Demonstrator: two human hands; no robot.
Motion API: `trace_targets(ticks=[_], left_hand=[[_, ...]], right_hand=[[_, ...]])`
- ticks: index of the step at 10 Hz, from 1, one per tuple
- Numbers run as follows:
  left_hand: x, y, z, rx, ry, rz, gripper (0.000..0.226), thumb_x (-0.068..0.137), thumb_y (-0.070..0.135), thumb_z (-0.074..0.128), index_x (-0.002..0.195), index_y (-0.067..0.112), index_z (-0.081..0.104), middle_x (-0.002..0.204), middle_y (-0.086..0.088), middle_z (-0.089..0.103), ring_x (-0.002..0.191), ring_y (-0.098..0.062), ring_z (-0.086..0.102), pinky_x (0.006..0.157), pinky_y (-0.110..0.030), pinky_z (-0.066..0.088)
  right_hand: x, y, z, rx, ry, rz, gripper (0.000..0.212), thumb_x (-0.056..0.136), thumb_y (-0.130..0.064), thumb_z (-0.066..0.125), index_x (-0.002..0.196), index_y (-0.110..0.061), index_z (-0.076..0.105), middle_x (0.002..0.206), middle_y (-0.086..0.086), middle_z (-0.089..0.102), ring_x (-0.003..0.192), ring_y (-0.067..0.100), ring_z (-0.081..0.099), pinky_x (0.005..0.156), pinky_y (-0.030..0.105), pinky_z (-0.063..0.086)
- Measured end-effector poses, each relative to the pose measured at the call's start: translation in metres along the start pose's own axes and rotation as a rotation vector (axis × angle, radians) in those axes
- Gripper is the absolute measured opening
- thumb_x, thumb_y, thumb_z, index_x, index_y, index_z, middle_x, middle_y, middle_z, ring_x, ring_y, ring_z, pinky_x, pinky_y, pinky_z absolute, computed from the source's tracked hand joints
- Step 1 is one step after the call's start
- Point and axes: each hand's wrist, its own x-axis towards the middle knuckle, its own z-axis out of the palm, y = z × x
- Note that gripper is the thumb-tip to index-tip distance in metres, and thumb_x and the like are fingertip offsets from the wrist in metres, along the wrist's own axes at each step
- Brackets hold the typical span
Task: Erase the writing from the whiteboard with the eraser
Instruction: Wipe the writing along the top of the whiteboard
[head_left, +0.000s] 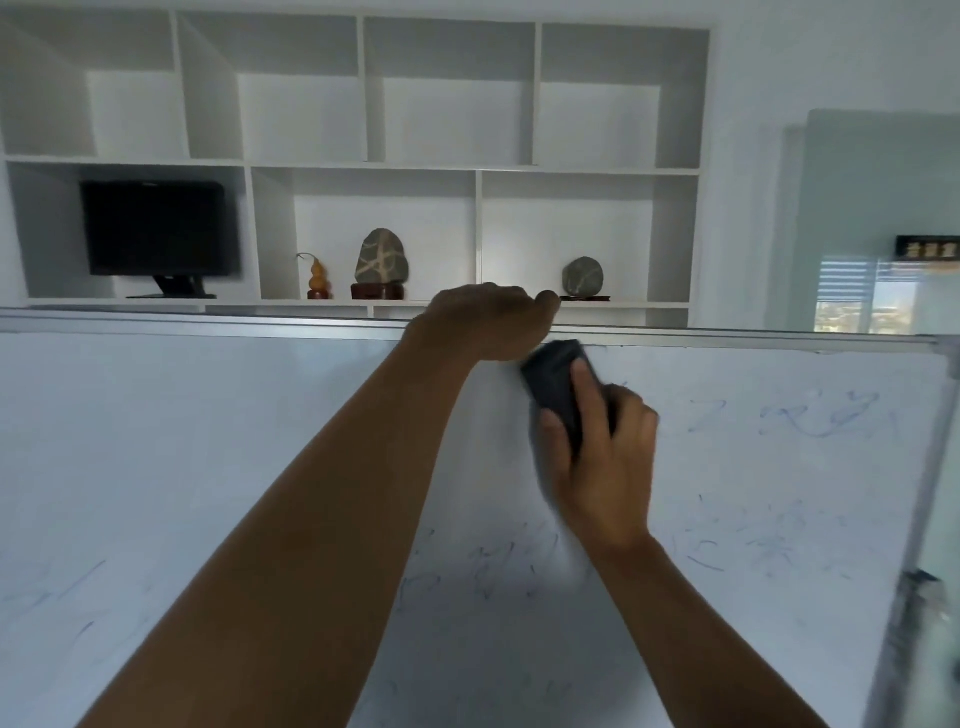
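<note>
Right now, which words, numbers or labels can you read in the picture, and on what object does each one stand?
Nothing can be read for certain.
Whiteboard: faint blue writing, half wiped and too blurred to read.
Dark plaque on the right wall: pale characters, too small to read.
Monitor: no visible brand.
Eraser in the right hand: no visible label.

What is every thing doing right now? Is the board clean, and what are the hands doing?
whiteboard: upright, faint blue writing left on it
eraser: pressed on the board near the top edge
right hand: gripping the eraser
left hand: holding the board's top edge
monitor: off, dark screen
</note>
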Motion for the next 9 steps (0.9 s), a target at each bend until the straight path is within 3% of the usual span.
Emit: trace_targets(ticks=[1, 2, 3, 4, 5, 6, 7, 8, 9], left_hand=[[0.005, 0.005, -0.005, -0.003, -0.056, -0.043, 0.057, 0.093, 0.052, 0.015, 0.111, 0.015, 0.055, 0.135, -0.017, 0.049, 0.116, -0.034, 0.047, 0.097, -0.04, 0.037], [0.008, 0.001, -0.005, 0.005, -0.081, -0.045, 0.042, 0.096, 0.043, 0.022, 0.086, 0.011, 0.048, 0.127, -0.018, 0.052, 0.099, -0.032, 0.047, 0.083, -0.037, 0.035], [0.008, 0.0, -0.004, -0.001, -0.059, -0.033, 0.028, 0.095, 0.038, 0.026, 0.092, 0.017, 0.044, 0.126, -0.017, 0.053, 0.095, -0.029, 0.045, 0.08, -0.035, 0.034], [0.013, 0.007, -0.003, -0.033, -0.07, -0.043, 0.023, 0.096, 0.034, 0.03, 0.097, 0.016, 0.044, 0.127, -0.016, 0.053, 0.095, -0.027, 0.044, 0.08, -0.033, 0.032], [0.016, 0.015, -0.002, -0.047, -0.076, -0.059, 0.021, 0.097, 0.021, 0.032, 0.103, 0.012, 0.05, 0.126, -0.018, 0.053, 0.098, -0.029, 0.047, 0.081, -0.034, 0.035], [0.019, 0.012, 0.003, -0.052, -0.083, -0.038, 0.028, 0.098, 0.02, 0.029, 0.094, 0.005, 0.052, 0.115, -0.019, 0.053, 0.096, -0.03, 0.049, 0.082, -0.035, 0.036], [0.02, 0.011, 0.007, 0.03, -0.043, -0.031, 0.032, 0.1, 0.028, 0.026, 0.102, 0.01, 0.052, 0.115, -0.018, 0.053, 0.102, -0.033, 0.05, 0.082, -0.034, 0.033], [0.019, 0.016, 0.011, 0.108, 0.002, -0.04, 0.044, 0.103, 0.032, 0.023, 0.12, 0.006, 0.055, 0.125, -0.016, 0.056, 0.117, -0.034, 0.051, 0.081, -0.035, 0.031], [0.016, 0.017, 0.011, 0.059, 0.014, -0.039, 0.041, 0.101, 0.028, 0.024, 0.119, 0.008, 0.055, 0.126, -0.014, 0.056, 0.117, -0.034, 0.05, 0.093, -0.037, 0.037]], right_hand=[[-0.022, -0.018, 0.015, 0.005, -0.097, -0.308, 0.043, 0.096, -0.04, 0.052, 0.135, -0.024, 0.046, 0.102, 0.019, 0.06, 0.086, 0.033, 0.053, 0.077, 0.038, 0.043], [-0.056, -0.022, 0.017, 0.013, -0.218, -0.55, 0.04, 0.096, -0.043, 0.054, 0.132, -0.028, 0.049, 0.104, 0.015, 0.061, 0.085, 0.032, 0.057, 0.076, 0.039, 0.047], [-0.043, 0.003, 0.008, 0.028, -0.191, -0.492, 0.041, 0.095, -0.039, 0.054, 0.133, -0.025, 0.047, 0.106, 0.019, 0.062, 0.083, 0.036, 0.06, 0.077, 0.039, 0.042], [0.0, 0.025, 0.0, 0.0, 0.0, -0.169, 0.043, 0.097, -0.039, 0.051, 0.135, -0.02, 0.047, 0.107, 0.022, 0.061, 0.089, 0.039, 0.057, 0.082, 0.039, 0.039], [0.012, 0.016, 0.005, -0.005, 0.011, -0.042, 0.041, 0.098, -0.039, 0.047, 0.135, -0.021, 0.048, 0.114, 0.019, 0.059, 0.096, 0.036, 0.053, 0.082, 0.039, 0.037], [-0.029, 0.006, 0.009, -0.006, -0.121, -0.25, 0.039, 0.098, -0.038, 0.047, 0.135, -0.026, 0.045, 0.124, 0.016, 0.059, 0.108, 0.034, 0.053, 0.088, 0.044, 0.041], [-0.041, 0.023, 0.003, -0.026, -0.227, -0.489, 0.039, 0.097, -0.036, 0.051, 0.136, -0.029, 0.046, 0.126, 0.017, 0.06, 0.109, 0.035, 0.053, 0.089, 0.046, 0.043], [-0.016, 0.041, -0.006, -0.084, -0.143, -0.334, 0.042, 0.095, -0.031, 0.052, 0.136, -0.026, 0.046, 0.124, 0.019, 0.057, 0.105, 0.038, 0.055, 0.087, 0.044, 0.04], [-0.002, 0.036, -0.002, -0.076, 0.05, -0.076, 0.039, 0.097, -0.03, 0.05, 0.135, -0.019, 0.051, 0.122, 0.02, 0.057, 0.102, 0.036, 0.055, 0.084, 0.042, 0.038]])
